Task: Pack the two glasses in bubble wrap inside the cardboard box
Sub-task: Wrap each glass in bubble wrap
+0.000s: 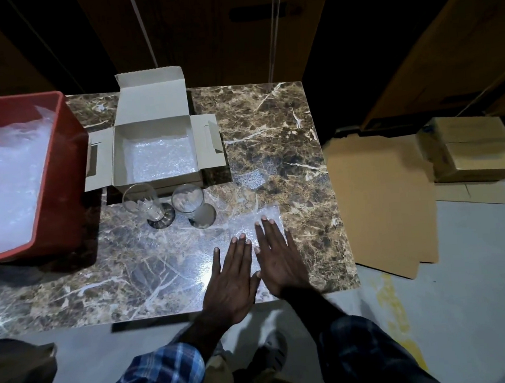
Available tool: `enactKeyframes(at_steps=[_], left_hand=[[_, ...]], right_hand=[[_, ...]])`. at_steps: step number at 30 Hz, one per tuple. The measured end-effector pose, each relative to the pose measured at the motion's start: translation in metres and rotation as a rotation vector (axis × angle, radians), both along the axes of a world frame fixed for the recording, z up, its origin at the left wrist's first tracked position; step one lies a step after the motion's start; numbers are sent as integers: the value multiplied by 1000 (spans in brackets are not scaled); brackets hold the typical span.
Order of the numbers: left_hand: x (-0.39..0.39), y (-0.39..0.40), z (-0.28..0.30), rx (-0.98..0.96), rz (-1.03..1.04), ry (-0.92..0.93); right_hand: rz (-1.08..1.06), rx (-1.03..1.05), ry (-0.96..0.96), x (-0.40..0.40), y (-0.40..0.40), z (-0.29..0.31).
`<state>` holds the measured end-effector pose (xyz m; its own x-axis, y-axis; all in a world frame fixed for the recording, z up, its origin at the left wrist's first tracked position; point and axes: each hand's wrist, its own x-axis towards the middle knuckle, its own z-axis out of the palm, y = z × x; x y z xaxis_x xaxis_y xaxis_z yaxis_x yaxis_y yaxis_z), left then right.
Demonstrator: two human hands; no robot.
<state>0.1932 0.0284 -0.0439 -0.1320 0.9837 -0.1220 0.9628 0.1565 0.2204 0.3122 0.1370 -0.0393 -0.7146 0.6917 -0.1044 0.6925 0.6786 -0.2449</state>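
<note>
Head view: my left hand (233,278) and right hand (279,255) press flat, fingers straight, on the bubble wrap sheet (160,257) — two glasses (149,206) stand beside the open cardboard box (155,150).

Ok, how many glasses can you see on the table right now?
2. The left glass and the right glass stand side by side, upright, on the table just in front of the open cardboard box. None is visible inside the box.
</note>
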Motion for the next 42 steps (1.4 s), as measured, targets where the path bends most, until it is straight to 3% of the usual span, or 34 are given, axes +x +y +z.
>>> enactKeyframes(at_steps=[7,15,21,25,32,39,42], left_hand=[[-6,-1,6,-14,-1,-19],[-32,24,12,31,-84,-20],[-39,22,11,-21,-53,-29],[-46,20,16,78,-80,-35],[-76,39,19,152,-326,-42],[-89,44,25,94,-445,36],[-94,44,24,132,-465,56]], right_hand=[[-143,-2,-42,13,10,0],[25,23,-44,5,20,11],[-88,13,-70,16,26,10],[-53,51,5,16,19,19],[-8,242,292,-17,-37,31],[-68,20,-39,-25,-46,36],[-45,24,-69,-27,-48,37]])
